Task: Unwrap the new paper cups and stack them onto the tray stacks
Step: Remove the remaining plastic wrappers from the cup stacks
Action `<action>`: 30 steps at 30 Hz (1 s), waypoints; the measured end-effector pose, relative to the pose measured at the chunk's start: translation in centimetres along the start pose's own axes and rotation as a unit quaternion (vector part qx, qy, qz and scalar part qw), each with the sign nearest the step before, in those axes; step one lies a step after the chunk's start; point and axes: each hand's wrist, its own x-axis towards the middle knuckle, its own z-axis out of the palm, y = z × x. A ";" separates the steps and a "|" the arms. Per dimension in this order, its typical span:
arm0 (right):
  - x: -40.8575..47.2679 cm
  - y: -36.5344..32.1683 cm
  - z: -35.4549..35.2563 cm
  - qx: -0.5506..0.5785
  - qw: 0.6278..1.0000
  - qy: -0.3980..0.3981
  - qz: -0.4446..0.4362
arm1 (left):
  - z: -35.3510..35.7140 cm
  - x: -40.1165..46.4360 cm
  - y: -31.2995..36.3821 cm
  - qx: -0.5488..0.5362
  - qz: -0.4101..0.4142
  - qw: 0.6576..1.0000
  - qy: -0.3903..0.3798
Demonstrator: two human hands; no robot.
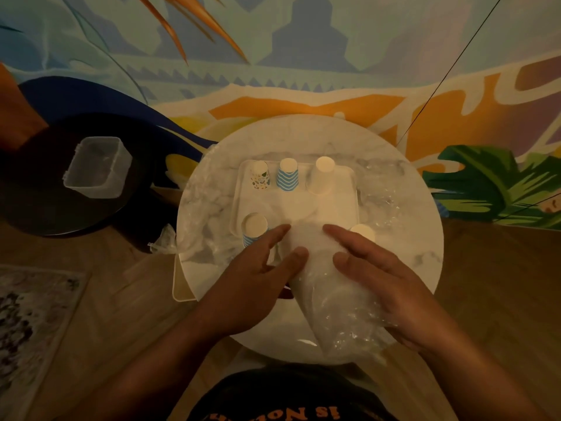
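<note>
A sleeve of white paper cups in clear plastic wrap point(321, 281) lies on the near part of the round marble table point(403, 244). My left hand point(258, 275) and my right hand point(376, 275) hold it from either side, fingers fairly straight along the wrap. Behind it sits a white tray point(337, 205) with upside-down cup stacks: a patterned one point(260, 175), a blue zigzag one point(287, 174) and a plain white one point(322, 174) at the back. A blue zigzag stack point(254, 229) stands at the front left and a white one point(362, 232) at the front right.
Crumpled clear plastic wrap point(379, 196) lies right of the tray, more wrap point(194, 238) hangs off the table's left edge. A clear plastic box point(97, 167) stands on a dark round stool point(54, 183) at left. A painted wall is behind the table.
</note>
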 end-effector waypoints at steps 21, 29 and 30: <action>6.1 0.5 -0.1 -0.236 0.948 0.122 -0.176 | 2.0 8.3 4.5 -0.276 -0.013 0.958 0.076; 7.0 0.5 0.5 -0.238 0.941 0.158 -0.181 | 4.4 8.5 4.0 -0.229 0.045 0.971 0.055; 7.2 0.6 0.4 -0.235 0.941 0.161 -0.184 | 4.5 8.5 3.9 -0.229 0.051 0.971 0.049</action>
